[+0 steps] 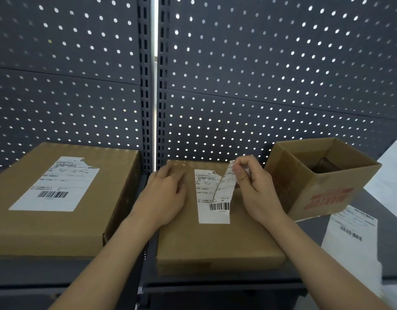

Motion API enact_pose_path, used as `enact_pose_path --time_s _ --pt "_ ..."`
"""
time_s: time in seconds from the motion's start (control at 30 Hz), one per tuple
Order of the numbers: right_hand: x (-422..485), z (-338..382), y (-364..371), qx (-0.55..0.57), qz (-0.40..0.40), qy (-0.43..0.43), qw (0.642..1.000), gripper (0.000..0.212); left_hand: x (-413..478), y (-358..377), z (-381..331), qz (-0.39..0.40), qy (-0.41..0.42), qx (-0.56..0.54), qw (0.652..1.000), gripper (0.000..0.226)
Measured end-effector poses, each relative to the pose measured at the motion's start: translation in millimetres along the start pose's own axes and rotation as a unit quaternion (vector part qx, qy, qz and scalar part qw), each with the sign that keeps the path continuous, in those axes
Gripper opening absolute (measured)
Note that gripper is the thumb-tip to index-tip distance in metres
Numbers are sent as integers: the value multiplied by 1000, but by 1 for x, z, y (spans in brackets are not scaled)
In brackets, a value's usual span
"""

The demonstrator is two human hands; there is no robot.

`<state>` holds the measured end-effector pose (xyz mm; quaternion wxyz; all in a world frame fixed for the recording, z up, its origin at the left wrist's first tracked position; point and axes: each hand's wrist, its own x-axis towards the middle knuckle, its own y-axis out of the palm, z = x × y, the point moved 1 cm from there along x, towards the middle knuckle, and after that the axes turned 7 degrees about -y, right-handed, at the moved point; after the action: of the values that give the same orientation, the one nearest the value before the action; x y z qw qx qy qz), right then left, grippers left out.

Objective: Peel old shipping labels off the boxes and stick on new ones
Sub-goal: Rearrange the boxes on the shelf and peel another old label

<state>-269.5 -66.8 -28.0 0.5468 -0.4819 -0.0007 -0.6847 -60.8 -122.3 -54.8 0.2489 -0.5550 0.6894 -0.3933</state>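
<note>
Pinching the torn strip [226, 184] of the old label [212, 211] between thumb and fingertips, the right hand [258, 189] holds it lifted off the middle box [215, 240]. The grip is pressed together on the strip's upper end. Below the grip the strip's lower end joins the label, whose left part and barcode lie flat on the lid. Left of the grip, the left hand [166, 193] rests palm down on the same lid, fingers straight and spread a little.

Just right of the grip stands an open carton [327, 195] with red print on its side, flaps up. A dark object [325, 164] lies at its bottom, too shadowed to identify. Nearer than the grip and further right, a white sheet of labels [351, 233] with a barcode lies on the grey shelf [309, 231].

Well left of the grip sits the left box [59, 224], closed. It carries a second label [56, 186] with its upper right corner torn away. A perforated pegboard [260, 74] rises behind everything.
</note>
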Motion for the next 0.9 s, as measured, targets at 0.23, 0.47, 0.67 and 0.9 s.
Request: enact_pose_path --time_s 0.23,0.47,0.67,0.9 --pt "-1 10 4 33 -7 -12 999 18 -8 7 -12 -37 -10 5 999 43" --pt "-3 18 5 91 -59 -21 994 22 -4 13 -15 -2 -30 32 999 39" --pt "13 12 -6 115 -204 6 972 15 -6 16 -15 -4 -59 19 998 44" --pt "12 4 6 121 -48 54 990 6 -7 18 -16 -17 -65 31 997 46"
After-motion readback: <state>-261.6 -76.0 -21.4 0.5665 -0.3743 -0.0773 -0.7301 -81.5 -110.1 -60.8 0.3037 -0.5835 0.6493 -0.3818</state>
